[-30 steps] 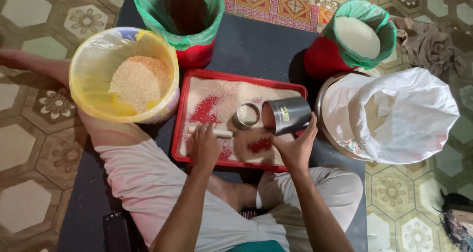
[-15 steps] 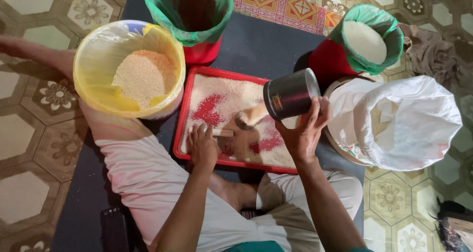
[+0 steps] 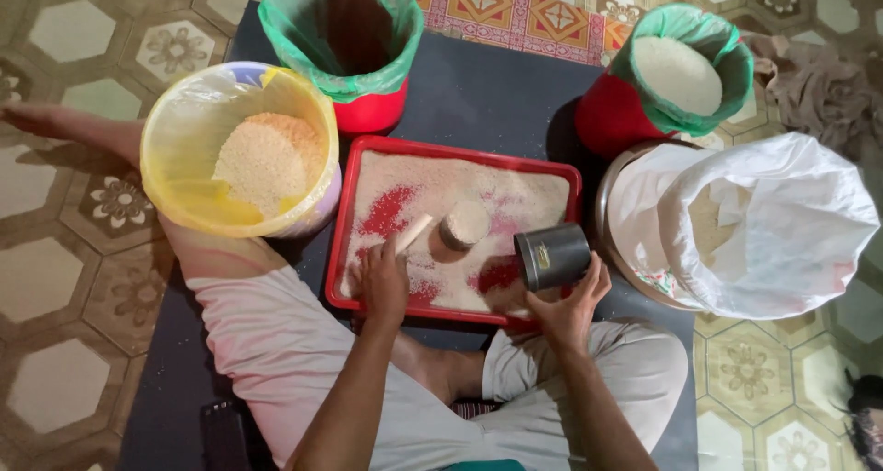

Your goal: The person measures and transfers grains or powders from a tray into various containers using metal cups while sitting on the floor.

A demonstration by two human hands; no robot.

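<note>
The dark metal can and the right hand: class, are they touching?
Touching. The head view shows the right hand wrapped under the dark metal can, fingers against its side, holding it tilted above the red tray.

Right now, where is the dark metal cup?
In the head view, the dark metal cup is in the right hand, tilted over the red tray's right edge, beside the white sack.

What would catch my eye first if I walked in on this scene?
Probably the red tray in the middle, dusted with pale grain, with a small filled cup standing in it. The right hand holds a dark metal can over the tray's near right corner, and the left hand grips a small wooden stick. Grain-filled buckets ring the tray.
</note>
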